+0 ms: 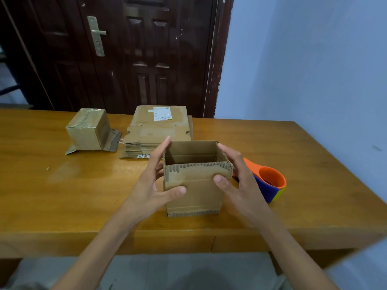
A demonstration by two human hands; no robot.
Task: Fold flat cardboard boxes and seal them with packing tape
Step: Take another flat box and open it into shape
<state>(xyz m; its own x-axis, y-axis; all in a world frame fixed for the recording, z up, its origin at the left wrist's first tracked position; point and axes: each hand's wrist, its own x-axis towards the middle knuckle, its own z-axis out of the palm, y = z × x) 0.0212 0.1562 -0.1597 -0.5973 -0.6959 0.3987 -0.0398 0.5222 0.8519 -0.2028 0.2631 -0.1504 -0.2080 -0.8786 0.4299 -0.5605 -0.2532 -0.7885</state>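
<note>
Standing upright near the front edge of the wooden table, the small corrugated cardboard box is opened into a tube with its top mouth showing and the inside empty. Both hands hold it: the left hand wraps its left wall, thumb pressed on the front panel and fingers reaching up the side to the rim, while the right hand clasps the right wall the same way, thumb on the front face. Just to the right of the box, partly hidden by the right hand, lies the orange and blue tape dispenser. Behind the box sits a stack of flat cardboard blanks, and to the left of that stack stands a finished taped box. The box looks light and fairly stiff along its walls, yet its cut edges are ragged and the empty shell would likely buckle under a hard squeeze. Gripping at the corner creases seems wisest. Whether the bottom flaps are closed cannot be told.
</note>
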